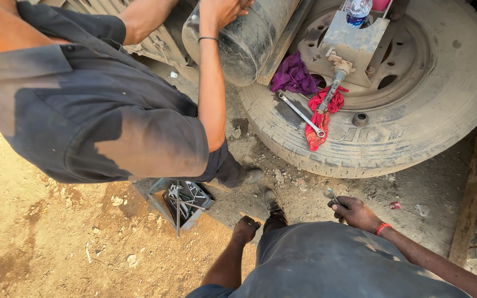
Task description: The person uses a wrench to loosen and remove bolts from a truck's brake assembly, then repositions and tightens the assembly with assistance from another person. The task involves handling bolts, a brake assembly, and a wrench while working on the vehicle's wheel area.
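Steel at the centre: a small bright spanner (pixel 333 196), gripped in the curled fingers of the right hand (pixel 354 212), head poking out to the left just above the gravel. Clenched round the shank, knuckles up, with a red band (pixel 382 228) on the wrist behind. Left hand (pixel 245 227) balled into a fist, grasping nothing that shows, held low beside the knee and near an open grey toolbox (pixel 155 194) crammed with loose spanners and bolts.

Further out, a big dusty tyre (pixel 371 149), carrying a long ring spanner (pixel 302 115), a red rag (pixel 314 135), a purple rag (pixel 293 74) and a loose nut (pixel 360 118). Beyond that, a co-worker in a dark grey shirt (pixel 111 127), both arms raised to a grimy cylindrical tank (pixel 244 44).

Probably best handled with the grip slid toward the tail of the shank for leverage and the wrist kept straight. Sensible too to open the idle left fist, ready to steady the work or pick from the toolbox, and to stay well apart from the co-worker's legs on the loose ground.
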